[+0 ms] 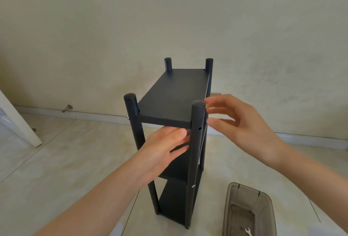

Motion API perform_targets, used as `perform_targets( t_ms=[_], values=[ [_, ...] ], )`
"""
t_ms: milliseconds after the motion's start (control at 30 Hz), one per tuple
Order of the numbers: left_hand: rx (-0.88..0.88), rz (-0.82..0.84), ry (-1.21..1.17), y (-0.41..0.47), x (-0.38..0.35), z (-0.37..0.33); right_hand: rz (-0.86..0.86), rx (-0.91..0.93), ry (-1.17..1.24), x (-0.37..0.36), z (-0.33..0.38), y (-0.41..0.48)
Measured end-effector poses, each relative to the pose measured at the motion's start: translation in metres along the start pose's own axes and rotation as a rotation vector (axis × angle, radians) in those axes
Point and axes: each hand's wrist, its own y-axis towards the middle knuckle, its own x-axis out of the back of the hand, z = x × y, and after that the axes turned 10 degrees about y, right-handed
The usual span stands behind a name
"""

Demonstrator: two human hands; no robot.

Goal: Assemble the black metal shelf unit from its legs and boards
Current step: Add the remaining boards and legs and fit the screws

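Note:
The black metal shelf unit [177, 92] stands upright on the floor, with a top board, a middle board [175, 174] and a bottom board [173, 205] between its round legs. My left hand [165, 145] reaches under the top board with straight fingers next to the near right leg [195, 141]. My right hand [239, 121] hovers just right of that leg's top, fingers spread and relaxed, holding nothing. An empty screw hole shows in that leg just below the top board. A screw head sits on the near left leg at board height.
A brown translucent plastic tray [248, 211] lies on the floor at the lower right with a small wrench [248, 231] in it. A white door [17, 121] stands at the left. A door stopper [67, 108] sticks out of the baseboard. Pale tiled floor surrounds the shelf.

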Motion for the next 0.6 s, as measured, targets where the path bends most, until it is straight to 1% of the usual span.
perform_targets(
  t_ms=[67,133,300,367,467,600],
  values=[
    [-0.024,-0.012,0.016,0.007,-0.009,-0.001,0.041,0.018,-0.022,-0.001,0.008,0.006],
    [-0.051,0.015,0.037,0.010,-0.017,-0.002,0.072,0.046,-0.049,-0.002,0.012,0.011],
    [-0.142,0.045,-0.096,0.014,-0.018,-0.001,0.125,0.046,-0.087,-0.003,0.010,0.018],
    [-0.149,0.036,-0.146,0.014,-0.018,-0.003,0.138,0.066,-0.125,-0.003,0.010,0.020],
    [-0.133,0.003,-0.194,0.013,-0.019,-0.005,0.160,0.082,-0.233,-0.002,0.014,0.022],
    [-0.187,0.010,-0.187,0.011,-0.017,-0.005,0.193,0.123,-0.423,-0.003,0.020,0.019]
  ],
)
